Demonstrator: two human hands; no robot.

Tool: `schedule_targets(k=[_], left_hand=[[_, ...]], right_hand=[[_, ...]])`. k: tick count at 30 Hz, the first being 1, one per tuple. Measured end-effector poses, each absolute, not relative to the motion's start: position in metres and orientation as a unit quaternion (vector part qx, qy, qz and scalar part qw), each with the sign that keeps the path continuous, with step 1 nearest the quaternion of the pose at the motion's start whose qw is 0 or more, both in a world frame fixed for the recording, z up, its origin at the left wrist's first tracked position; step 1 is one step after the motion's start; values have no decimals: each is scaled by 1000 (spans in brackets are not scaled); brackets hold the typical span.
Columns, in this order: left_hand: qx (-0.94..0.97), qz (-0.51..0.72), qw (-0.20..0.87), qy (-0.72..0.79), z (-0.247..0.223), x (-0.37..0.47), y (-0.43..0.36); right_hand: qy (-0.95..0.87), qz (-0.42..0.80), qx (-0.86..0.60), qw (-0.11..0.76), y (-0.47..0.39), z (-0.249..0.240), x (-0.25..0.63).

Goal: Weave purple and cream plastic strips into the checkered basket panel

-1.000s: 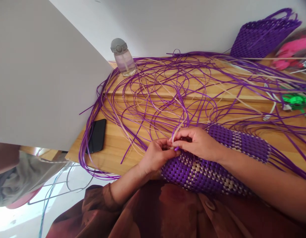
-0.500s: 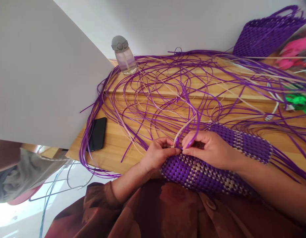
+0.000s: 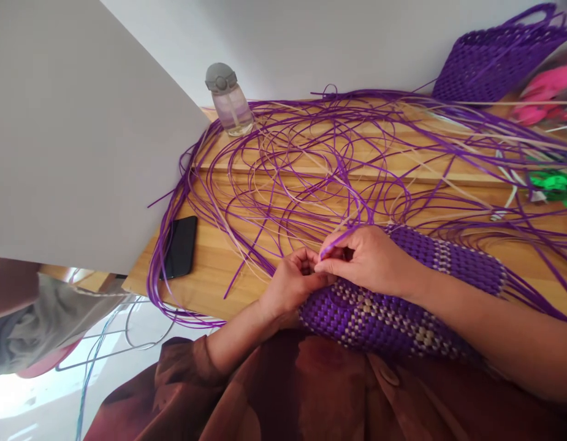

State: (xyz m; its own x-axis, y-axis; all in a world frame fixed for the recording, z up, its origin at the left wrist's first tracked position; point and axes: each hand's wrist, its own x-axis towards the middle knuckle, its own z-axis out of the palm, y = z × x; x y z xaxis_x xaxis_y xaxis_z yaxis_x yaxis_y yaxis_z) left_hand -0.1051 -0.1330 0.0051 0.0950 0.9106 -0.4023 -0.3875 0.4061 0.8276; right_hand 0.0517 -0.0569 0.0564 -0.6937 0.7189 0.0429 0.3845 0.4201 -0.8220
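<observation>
So the purple plastic-looking strand [image 3: 334, 243] has just been carried leftward, and the gap seen between the hands half a second ago is now closed up around mid-frame, a bit below centre. The pale cream loop that was standing between them is mostly covered by fingers now. Judging from that, a strand is being worked in at the edge of the weave, and it doesn't look pulled tight yet. The strand is pinched by the bare right hand [image 3: 377, 260], thumb and index tips nearly together, with a small hollow left behind them. The upper left edge of the purple-and-cream woven piece [image 3: 342, 318] is gripped by the bare left hand [image 3: 292, 285], fingers curled in and thumb laid over; whether a strand end is also caught in there can't be told. The woven piece itself is found in the lower centre of the frame, against the dark reddish-brown garment [image 3: 306, 386]. Its long axis is run left to right, sloped slightly down toward the lower right, with the worked end pointed left. The far right end is partly hidden by the right forearm, so where it stops can't really be made out.
</observation>
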Motion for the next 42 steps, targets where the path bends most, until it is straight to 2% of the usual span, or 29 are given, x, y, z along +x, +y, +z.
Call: schedule_targets(k=[3,10,14,18,23,26,30,33,37,39,42], left_hand=[[259,485,690,472,5,-104,-134],[268,527,686,423,1,-103,-135],[283,529,686,412,1,-104,-134],[274,532,682,420,2,-103,-135],[268,528,696,406,-1,-104,-137],[249,512,715,406,-2,-105,-135],[227,506,721,416,-1,-104,-132],[234,514,718,406,0,-102,-132],[245,526,707,405,6,-102,-136],[248,532,700,407,8,-102,-137],[249,541,697,400,9,-102,-139]], right_hand=[[-765,481,-404,144,-47,55,49],[-668,581,-457,88,-33,52,42],[-590,631,-503,28,-34,56,41],[-609,616,-498,30,-32,55,39],[-609,683,-401,39,-26,60,47],[-712,625,-316,44,-24,73,54],[-908,359,-197,83,-36,93,49],[-958,217,-174,73,-48,103,37],[-923,237,-303,22,-47,105,25],[-873,287,-393,-13,-39,100,22],[-796,402,-448,-69,-24,85,18]])
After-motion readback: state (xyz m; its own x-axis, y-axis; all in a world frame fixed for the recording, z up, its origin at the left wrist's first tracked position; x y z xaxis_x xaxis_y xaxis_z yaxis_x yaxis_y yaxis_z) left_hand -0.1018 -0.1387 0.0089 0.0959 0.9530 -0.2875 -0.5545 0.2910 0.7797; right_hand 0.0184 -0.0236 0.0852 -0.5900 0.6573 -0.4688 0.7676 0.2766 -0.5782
